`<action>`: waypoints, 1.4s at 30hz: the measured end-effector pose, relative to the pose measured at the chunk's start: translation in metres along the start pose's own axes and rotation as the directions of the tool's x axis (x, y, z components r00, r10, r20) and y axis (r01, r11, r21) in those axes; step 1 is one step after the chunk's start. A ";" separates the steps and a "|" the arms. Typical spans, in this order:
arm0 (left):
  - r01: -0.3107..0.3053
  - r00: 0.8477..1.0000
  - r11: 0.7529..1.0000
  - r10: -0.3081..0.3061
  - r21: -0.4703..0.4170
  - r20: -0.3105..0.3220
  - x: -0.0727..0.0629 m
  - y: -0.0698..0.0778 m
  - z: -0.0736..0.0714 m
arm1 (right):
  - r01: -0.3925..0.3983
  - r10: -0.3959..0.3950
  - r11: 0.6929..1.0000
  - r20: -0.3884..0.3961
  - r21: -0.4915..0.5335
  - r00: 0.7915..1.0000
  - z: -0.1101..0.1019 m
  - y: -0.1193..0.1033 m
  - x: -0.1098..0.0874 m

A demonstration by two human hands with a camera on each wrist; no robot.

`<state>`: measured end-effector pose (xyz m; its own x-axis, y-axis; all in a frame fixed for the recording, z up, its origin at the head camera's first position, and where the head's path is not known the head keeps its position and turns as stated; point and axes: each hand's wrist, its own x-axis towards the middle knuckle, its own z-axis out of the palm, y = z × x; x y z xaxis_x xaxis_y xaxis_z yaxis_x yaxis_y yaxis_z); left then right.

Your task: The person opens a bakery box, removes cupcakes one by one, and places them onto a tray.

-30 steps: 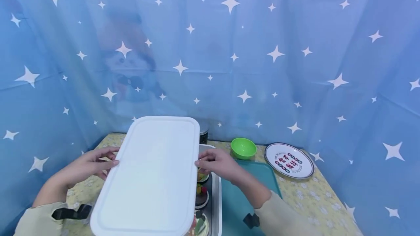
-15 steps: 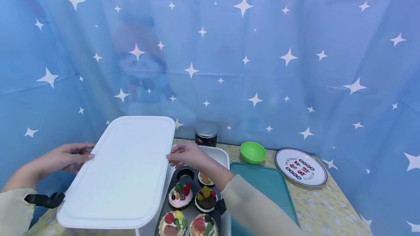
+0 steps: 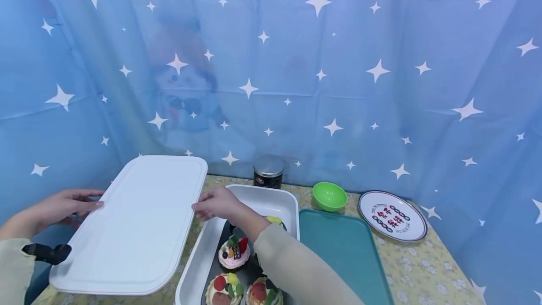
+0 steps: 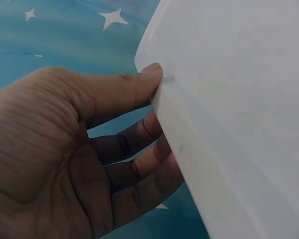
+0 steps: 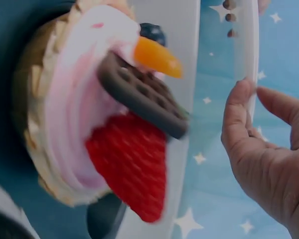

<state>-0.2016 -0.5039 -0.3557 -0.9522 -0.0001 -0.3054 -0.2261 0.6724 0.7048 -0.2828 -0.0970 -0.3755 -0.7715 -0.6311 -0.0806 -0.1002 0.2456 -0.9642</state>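
A white rectangular lid point(image 3: 135, 225) is held up at the left by both hands. My left hand point(image 3: 61, 208) pinches its left edge, the thumb on top and the fingers beneath, as the left wrist view shows. On the opposite edge my right hand point(image 3: 218, 204) pinches the rim between thumb and fingers. Right of the lid stands a white box point(image 3: 195, 258), uncovered, with a dark muffin pan inside. Cupcakes topped with fruit sit in the pan, among them a pink one point(image 3: 234, 252) with a strawberry, large in the right wrist view. My right forearm hides part of the pan.
A teal tray point(image 3: 338, 248) lies right of the box. Behind it are a green bowl point(image 3: 329, 196) and a white plate point(image 3: 393, 215) with red writing. A dark tin point(image 3: 268, 173) stands at the back, before the blue star curtain point(image 3: 288, 60).
Both hands have carried the lid leftward, off from over the box and slightly down. The box and its cupcakes have come into sight. The head view has also shifted a little.
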 end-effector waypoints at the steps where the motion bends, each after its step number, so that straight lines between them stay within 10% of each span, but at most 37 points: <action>1: 0.006 1.000 1.000 -0.006 0.007 -0.006 0.001 -0.003 0.000 | -0.007 0.007 1.000 -0.002 0.007 1.000 0.002 0.002 0.002; 18: -0.018 0.996 0.995 0.026 0.096 -0.083 0.019 -0.024 0.019 | -0.034 0.032 0.999 -0.201 -0.003 0.979 0.023 0.020 0.021; 42: 0.027 0.997 0.992 -0.018 0.125 -0.073 0.040 -0.046 0.040 | -0.053 -0.003 0.911 -0.134 -0.410 0.991 0.031 0.016 0.026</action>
<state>-0.2207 -0.5057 -0.4259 -0.9605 -0.0662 -0.2702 -0.2241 0.7595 0.6106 -0.2850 -0.1328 -0.4005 -0.8486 -0.5273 -0.0436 -0.3077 0.5588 -0.7701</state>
